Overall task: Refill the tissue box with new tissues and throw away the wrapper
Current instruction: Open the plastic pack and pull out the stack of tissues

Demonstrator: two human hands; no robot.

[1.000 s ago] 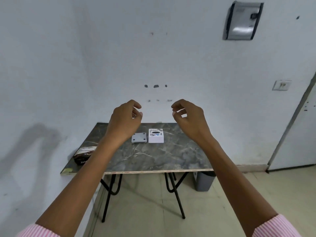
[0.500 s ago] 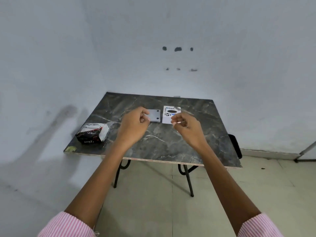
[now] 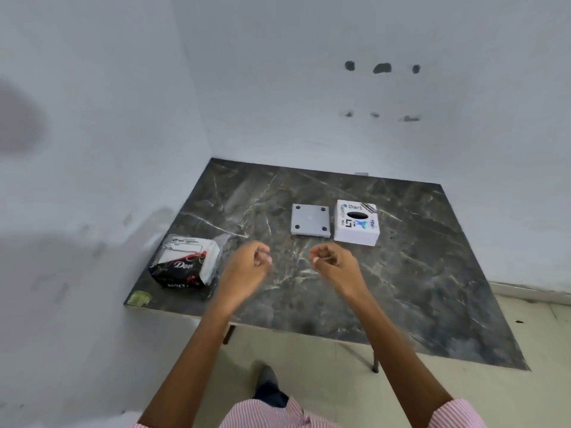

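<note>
A white square tissue box (image 3: 357,222) with an oval slot on top stands on the dark marble table (image 3: 417,273), right of centre. Its grey base plate (image 3: 310,223) lies flat just to the left of it, apart from the box. A wrapped pack of tissues (image 3: 185,264), black and white with red print, lies near the table's front left corner. My left hand (image 3: 248,265) and my right hand (image 3: 335,265) hover over the table's middle, in front of the box and plate, fingers curled in, holding nothing.
White walls close in the table on the left and at the back. A small yellowish scrap (image 3: 139,298) sits on the front left corner. Black table legs (image 3: 374,364) and tiled floor (image 3: 340,381) show below the front edge.
The view has dropped and come closer to the table. Both hands have come down from chest height in front of the wall to just over the tabletop.
</note>
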